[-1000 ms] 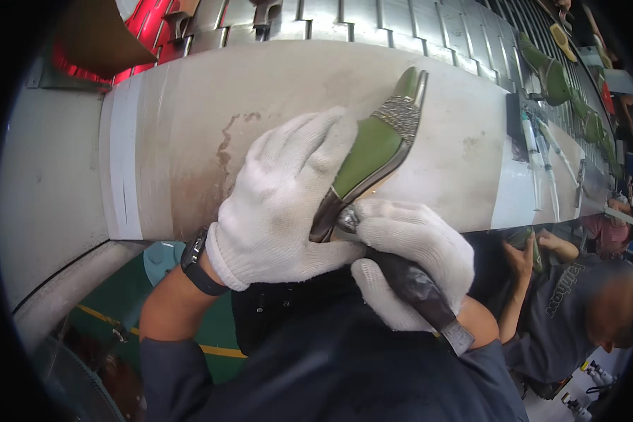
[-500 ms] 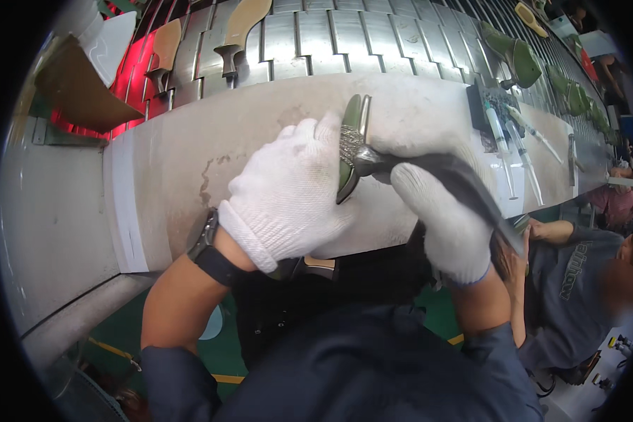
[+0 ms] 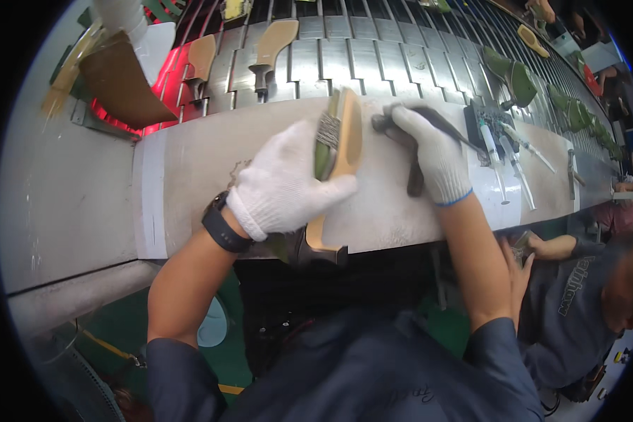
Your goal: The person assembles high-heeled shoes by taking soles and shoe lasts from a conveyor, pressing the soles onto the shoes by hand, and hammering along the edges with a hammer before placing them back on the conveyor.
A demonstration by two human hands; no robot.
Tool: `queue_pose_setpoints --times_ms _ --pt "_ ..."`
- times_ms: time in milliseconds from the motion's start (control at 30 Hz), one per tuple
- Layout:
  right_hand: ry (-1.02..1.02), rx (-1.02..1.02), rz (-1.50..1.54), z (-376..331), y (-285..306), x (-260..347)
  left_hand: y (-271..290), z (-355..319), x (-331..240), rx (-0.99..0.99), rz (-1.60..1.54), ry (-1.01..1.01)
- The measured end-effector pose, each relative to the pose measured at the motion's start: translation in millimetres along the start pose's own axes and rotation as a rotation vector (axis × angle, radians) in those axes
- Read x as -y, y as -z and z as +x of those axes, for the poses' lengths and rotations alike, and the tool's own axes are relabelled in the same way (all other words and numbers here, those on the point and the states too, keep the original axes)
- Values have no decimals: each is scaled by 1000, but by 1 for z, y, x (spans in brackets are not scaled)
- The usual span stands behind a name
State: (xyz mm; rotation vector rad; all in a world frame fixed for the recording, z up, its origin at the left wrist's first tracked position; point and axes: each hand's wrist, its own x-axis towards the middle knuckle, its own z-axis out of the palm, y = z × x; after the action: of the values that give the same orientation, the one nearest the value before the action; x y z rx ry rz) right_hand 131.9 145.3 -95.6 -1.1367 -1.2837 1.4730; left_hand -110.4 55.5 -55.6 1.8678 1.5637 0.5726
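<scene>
Above the desk (image 3: 380,221), the gloved left hand (image 3: 281,179) pinches a green shoe (image 3: 350,133) between thumb and fingers, its tan sole toward the right and its heel nearest the person. The gloved right hand's fingers lie over a dark hammer (image 3: 416,179); how tightly they close, I cannot tell. Further right, 3 syringes (image 3: 493,158) rest near a co-worker (image 3: 577,288).

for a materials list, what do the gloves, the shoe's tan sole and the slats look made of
Gloves: matte white knit, likely cotton, given the ribbed cuff. Tan sole: smooth, maybe leather or synthetic; blur leaves it open. Slats: probably bare metal, from their grey sheen.
</scene>
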Motion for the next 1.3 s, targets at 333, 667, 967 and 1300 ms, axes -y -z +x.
queue_pose_setpoints --times_ms 333,667,967,1300 --pt "-75 147 -13 -71 -16 28 19 -38 -47 -422 -333 -628" --pt "552 303 -388 -161 -26 130 -9 -32 -60 -635 -206 -618" --pt "707 246 -188 -129 -24 122 -15 -39 -56 -584 -153 -743" --pt "316 703 -137 -155 -21 140 -73 -62 -52 -1126 -121 -950"
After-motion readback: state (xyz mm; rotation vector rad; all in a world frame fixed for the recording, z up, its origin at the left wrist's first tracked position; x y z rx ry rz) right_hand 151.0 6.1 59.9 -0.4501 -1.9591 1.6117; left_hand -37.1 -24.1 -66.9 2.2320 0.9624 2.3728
